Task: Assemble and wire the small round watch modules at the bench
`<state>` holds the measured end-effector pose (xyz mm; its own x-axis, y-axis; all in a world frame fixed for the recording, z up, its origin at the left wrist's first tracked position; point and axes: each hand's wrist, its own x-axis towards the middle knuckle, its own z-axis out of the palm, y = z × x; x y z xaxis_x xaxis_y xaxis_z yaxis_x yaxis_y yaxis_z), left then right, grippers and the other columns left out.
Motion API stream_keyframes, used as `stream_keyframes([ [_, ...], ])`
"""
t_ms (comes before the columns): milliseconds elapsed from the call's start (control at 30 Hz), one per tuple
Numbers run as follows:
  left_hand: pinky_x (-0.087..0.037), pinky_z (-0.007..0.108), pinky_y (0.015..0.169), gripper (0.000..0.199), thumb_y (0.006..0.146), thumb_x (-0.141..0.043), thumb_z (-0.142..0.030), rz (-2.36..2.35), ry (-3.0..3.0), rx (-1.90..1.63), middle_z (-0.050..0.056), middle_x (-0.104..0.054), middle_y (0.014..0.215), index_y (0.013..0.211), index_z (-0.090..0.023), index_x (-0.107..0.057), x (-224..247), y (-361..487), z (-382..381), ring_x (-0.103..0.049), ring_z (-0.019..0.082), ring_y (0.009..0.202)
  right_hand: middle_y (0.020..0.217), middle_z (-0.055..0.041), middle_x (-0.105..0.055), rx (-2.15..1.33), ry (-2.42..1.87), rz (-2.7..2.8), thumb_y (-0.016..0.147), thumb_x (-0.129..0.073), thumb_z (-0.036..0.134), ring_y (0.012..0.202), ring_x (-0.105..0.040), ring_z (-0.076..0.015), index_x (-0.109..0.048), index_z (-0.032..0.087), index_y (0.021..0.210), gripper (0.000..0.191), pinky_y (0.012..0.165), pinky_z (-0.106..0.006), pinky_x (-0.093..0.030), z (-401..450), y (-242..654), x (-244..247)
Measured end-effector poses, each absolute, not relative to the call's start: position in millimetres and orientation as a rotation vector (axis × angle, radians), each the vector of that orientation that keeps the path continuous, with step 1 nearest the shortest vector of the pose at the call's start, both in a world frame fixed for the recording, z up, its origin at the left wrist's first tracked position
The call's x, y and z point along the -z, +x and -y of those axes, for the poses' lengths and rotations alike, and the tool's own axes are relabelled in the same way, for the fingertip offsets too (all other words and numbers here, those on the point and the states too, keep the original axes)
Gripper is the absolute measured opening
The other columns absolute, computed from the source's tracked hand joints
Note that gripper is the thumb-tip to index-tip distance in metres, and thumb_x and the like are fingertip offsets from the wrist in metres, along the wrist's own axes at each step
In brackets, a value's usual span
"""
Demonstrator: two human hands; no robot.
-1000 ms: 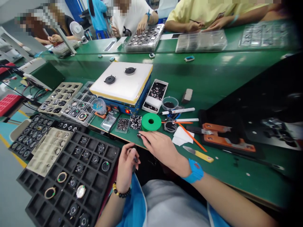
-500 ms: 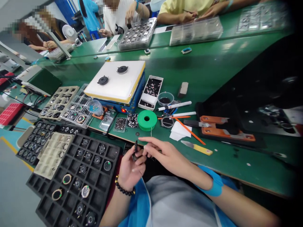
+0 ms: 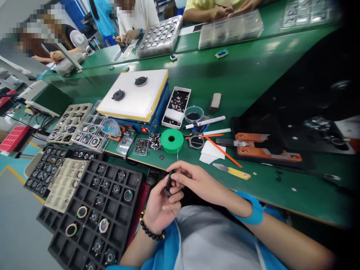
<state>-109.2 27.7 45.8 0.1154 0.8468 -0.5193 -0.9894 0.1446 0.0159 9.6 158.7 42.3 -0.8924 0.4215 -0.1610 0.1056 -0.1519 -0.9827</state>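
Observation:
A dark watch case [image 3: 168, 184], seen nearly edge-on, stands upright between the fingers of my left hand [image 3: 161, 206]. My right hand [image 3: 197, 180] reaches in from the right, its thumb and bent forefinger closed at the top edge of the case. My fingers hide much of the case, so its face cannot be made out. Left of my hands, a black foam tray [image 3: 125, 219] holds several watch cases and gold-rimmed rings in its compartments. Just beyond my fingers lies a green spool [image 3: 166, 145] with a pale strand hanging toward me.
A white-topped blue heating box [image 3: 135, 101] carries two black watch cases. Around the spool are boxes of tiny parts [image 3: 141, 147], white pens [image 3: 209, 122] and orange sticks. A yellow-handled knife [image 3: 239, 173] and an orange-black fixture [image 3: 258, 146] lie right. Co-workers sit across the bench.
My right hand has drawn in, and its fingers, stretched out before, now close on the watch case. My left hand and the case sit slightly further right in view.

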Motion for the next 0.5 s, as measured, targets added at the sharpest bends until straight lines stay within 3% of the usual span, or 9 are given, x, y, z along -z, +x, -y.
stream_keyframes([
  [300,-0.028,0.004,0.033,0.024,0.089,-0.076,-0.027,-0.572,-0.319,-1.374,-0.002,-0.042,0.073,0.083,-0.010,-0.061,-47.9,-107.8,-27.4,-0.043,0.003,0.053,0.084,-0.0007,-0.070,-2.303,-0.581,1.740,0.101,-0.060,0.049,0.078,-0.066,-0.0149,-0.062,0.020,0.113,0.032,0.072,-0.028,-0.052,-156.9,7.6,-41.3],
  [500,-0.032,0.006,0.033,0.030,0.085,-0.083,-0.033,-0.592,-0.225,-1.384,0.000,-0.053,0.072,0.086,-0.009,-0.066,-43.6,-106.7,-25.0,-0.050,0.003,0.052,0.081,0.0006,-0.066,-2.320,-0.597,1.741,0.100,-0.062,0.051,0.073,-0.060,-0.0133,-0.062,0.019,0.109,0.033,0.068,-0.026,-0.047,-158.0,6.9,-39.0],
])
